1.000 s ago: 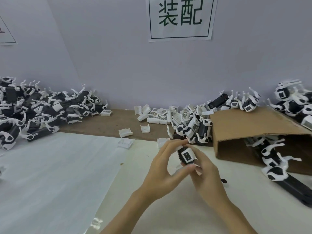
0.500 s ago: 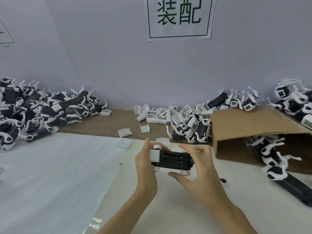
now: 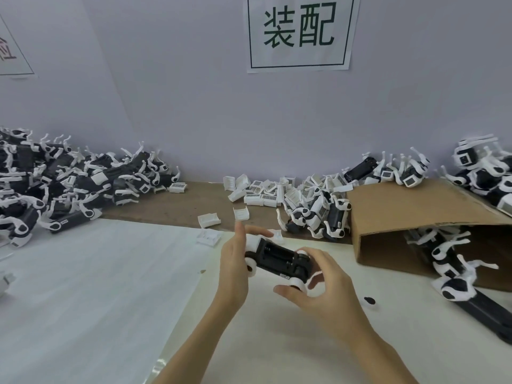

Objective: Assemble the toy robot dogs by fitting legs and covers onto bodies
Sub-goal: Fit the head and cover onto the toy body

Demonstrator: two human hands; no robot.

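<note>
A black toy dog body point(image 3: 277, 259) with white round joints is held lengthwise between both hands, its open battery bay facing up. My left hand point(image 3: 235, 261) grips its left end, fingers behind it and thumb in front. My right hand point(image 3: 318, 289) holds the right end with curled fingers and the thumb under the body. Loose white covers point(image 3: 209, 219) lie just beyond on the table, with more heaped in a pile of covers point(image 3: 266, 193) further back.
A big heap of assembled dogs point(image 3: 63, 187) fills the far left. More dogs point(image 3: 318, 214) lie mid-right beside a tipped cardboard box point(image 3: 415, 209), with some spilling from its mouth point(image 3: 454, 261). A small black disc point(image 3: 369, 300) lies right of my hands. White sheet point(image 3: 83, 286) covers the table.
The body was turned from end-on to lying sideways between my hands, battery bay up. Since then it has tilted slightly, right end lower and nearer.
</note>
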